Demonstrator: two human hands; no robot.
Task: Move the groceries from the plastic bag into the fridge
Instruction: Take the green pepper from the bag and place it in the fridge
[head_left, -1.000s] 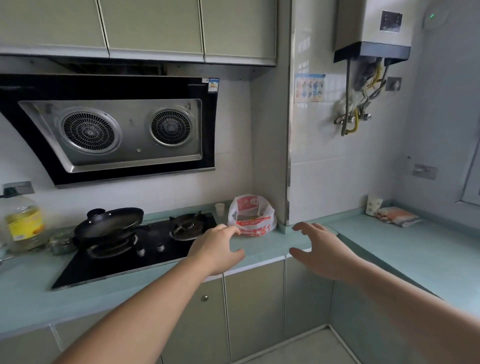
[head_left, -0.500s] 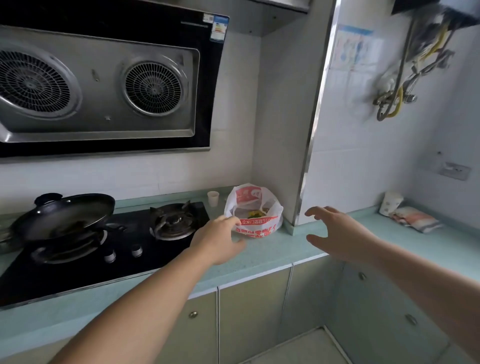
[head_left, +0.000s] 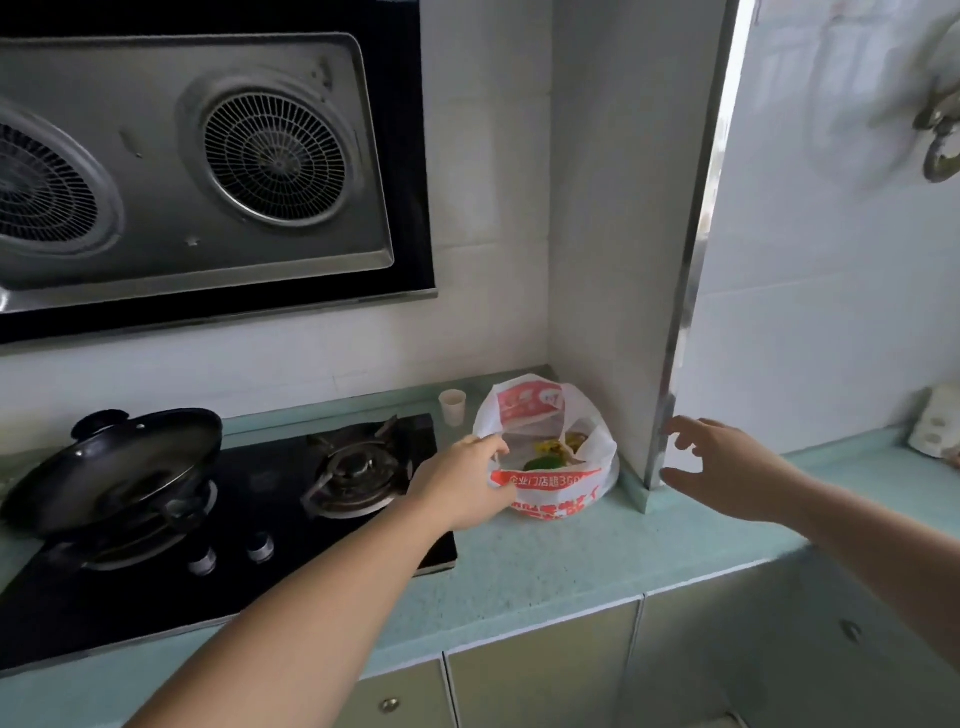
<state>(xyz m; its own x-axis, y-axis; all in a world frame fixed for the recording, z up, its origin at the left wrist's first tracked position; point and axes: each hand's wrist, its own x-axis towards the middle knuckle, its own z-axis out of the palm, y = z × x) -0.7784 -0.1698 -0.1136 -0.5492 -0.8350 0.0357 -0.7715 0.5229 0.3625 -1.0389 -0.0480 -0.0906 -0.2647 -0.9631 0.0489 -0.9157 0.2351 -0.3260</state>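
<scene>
Groceries lay in the plastic bag (head_left: 550, 447) in the counter corner just right of the stove (head_left: 234, 519), your left hand (head_left: 462, 483) touching its rim uncurled, your right hand (head_left: 727, 467) spread empty beside it; spreading the mouth wide first would have helped.

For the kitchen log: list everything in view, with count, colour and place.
plastic bag: one, white and red, countertop corner, open, green and yellow food inside
paper cup: one, pale, behind the bag's left side
stove: one, black, two burners, left countertop
pan: one, black, tilted on left burner
range hood: one, black and steel, wall above stove
countertop: one, pale green
left hand: at the bag's left edge
right hand: spread, right of the bag, apart
</scene>
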